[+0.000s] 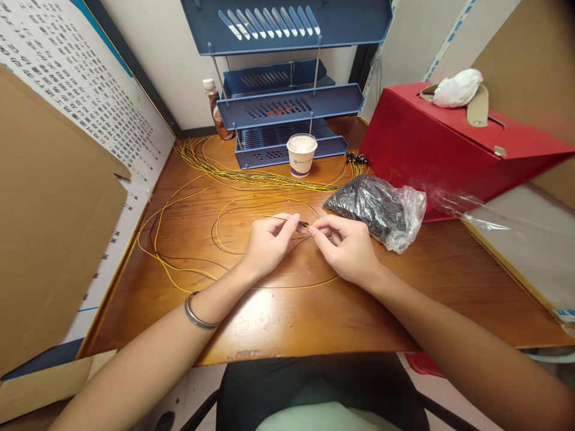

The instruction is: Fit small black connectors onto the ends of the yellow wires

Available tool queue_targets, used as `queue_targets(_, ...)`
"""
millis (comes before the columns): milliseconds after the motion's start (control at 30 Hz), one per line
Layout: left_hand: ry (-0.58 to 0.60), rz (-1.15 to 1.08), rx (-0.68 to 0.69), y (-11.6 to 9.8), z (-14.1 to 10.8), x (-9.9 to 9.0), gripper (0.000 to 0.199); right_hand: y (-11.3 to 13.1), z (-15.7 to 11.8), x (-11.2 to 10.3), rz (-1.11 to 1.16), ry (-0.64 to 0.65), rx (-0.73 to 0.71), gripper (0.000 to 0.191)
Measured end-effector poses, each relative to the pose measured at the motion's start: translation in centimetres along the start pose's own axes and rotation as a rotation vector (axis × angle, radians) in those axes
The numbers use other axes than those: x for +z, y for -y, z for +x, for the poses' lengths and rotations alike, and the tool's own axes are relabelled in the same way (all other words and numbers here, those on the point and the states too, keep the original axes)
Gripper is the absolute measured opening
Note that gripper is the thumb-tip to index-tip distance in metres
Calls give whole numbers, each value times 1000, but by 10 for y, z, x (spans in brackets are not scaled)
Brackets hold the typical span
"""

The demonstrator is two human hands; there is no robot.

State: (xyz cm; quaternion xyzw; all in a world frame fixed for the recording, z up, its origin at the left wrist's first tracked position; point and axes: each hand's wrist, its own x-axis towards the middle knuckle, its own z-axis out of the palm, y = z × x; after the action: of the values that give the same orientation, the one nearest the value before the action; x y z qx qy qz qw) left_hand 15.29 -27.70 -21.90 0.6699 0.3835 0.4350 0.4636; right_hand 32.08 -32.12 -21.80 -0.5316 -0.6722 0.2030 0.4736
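Wooden bench (278, 323), blue tiered rack (287, 111) behind, left hand (271, 245) pinching small black connector (303, 224), right hand (345, 244) pinching thin wire beside it, bag of black parts (375, 206) nearby.

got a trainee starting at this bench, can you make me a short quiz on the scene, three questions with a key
1. True or false: the paper cup stands left of the plastic bag, as the picture shows them.
2. What colour is the tiered rack behind the cup?
a) red
b) blue
c) green
3. Fill in the blank: the left hand pinches a small, ____ piece between thumb and finger.

Key:
1. True
2. b
3. black
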Motion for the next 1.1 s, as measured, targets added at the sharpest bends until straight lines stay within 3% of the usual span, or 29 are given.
queue_targets(200,12,18,19,-2,-1,-1,43,2,0,0,-5,8,-7,16)
queue_targets(533,65,-31,25,-2,-2,-4,27,2,0,-1,-20,-21,2,17)
queue_targets(1100,58,30,-5,-3,-3,-4,39,4,1,-2,8,-8,34,17)
